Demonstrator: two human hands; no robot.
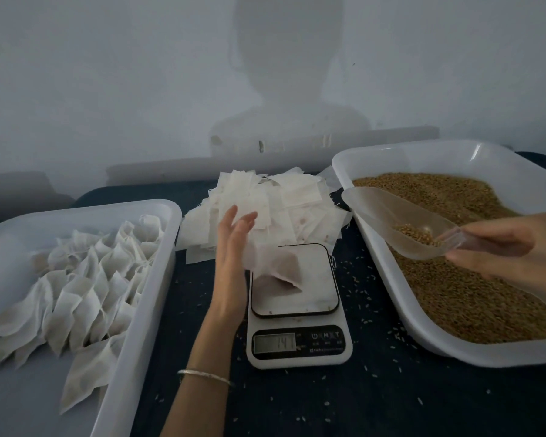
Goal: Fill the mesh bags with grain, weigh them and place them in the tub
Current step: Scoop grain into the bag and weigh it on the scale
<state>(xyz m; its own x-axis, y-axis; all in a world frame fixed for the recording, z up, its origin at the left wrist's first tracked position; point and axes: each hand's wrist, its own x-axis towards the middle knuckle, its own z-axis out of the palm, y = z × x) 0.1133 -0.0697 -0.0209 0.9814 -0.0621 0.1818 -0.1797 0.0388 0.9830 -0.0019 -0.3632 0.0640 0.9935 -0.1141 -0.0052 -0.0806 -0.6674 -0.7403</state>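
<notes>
Scale (pixel 297 305) display shows 141; brand print illegible.

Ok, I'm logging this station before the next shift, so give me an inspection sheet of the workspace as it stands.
Surface: dark cloth-covered table, loose grains scattered around the scale.
Job's things: scale in the middle, display lit, digits blurred; a partly filled mesh bag on its platform. Left tub holds many filled bags. Right tub holds grain. Clear scoop carries a little grain.
Clutter: pile of empty bags behind the scale.
Grippers: left hand holds up the bag's top edge, fingers fairly straight; right hand grips the scoop handle.
Cables: nothing seen.
Surroundings: pale wall with the person's shadow.
</notes>
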